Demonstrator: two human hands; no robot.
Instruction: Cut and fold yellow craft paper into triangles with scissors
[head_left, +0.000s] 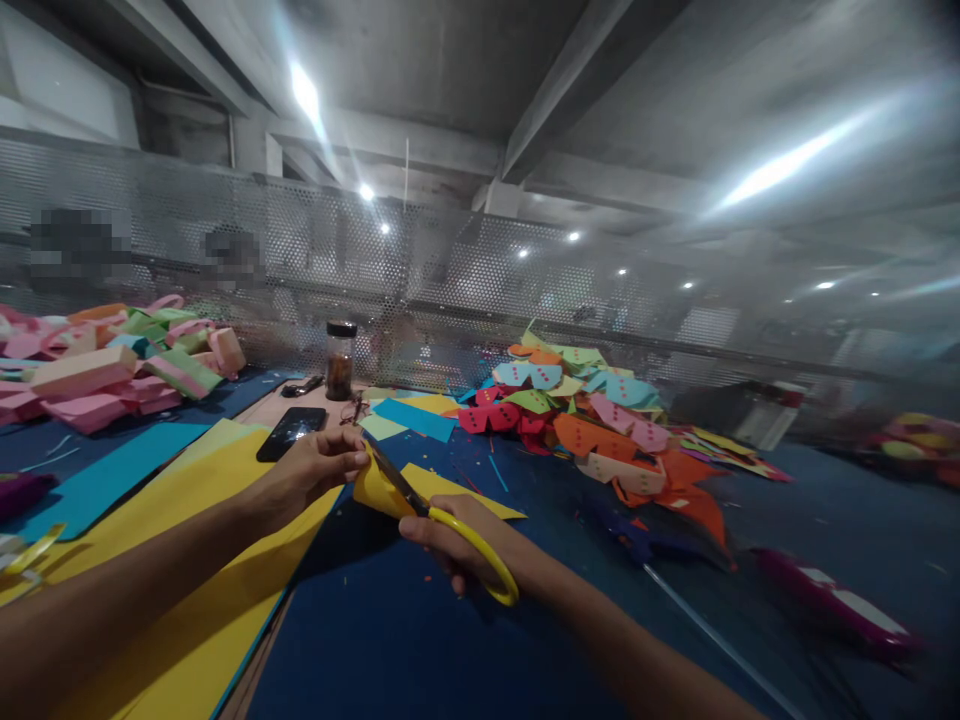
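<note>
My left hand pinches the edge of a yellow paper piece that curls up off the blue table top. My right hand grips yellow-handled scissors; their dark blades point up and left into the yellow paper, just beside my left fingertips. Both forearms reach in from the bottom of the view. A large yellow sheet lies flat under my left arm.
A black phone and a dark-lidded jar sit behind my hands. A heap of coloured paper shapes lies to the right, pink and green paper boxes at far left. A perforated metal screen backs the table.
</note>
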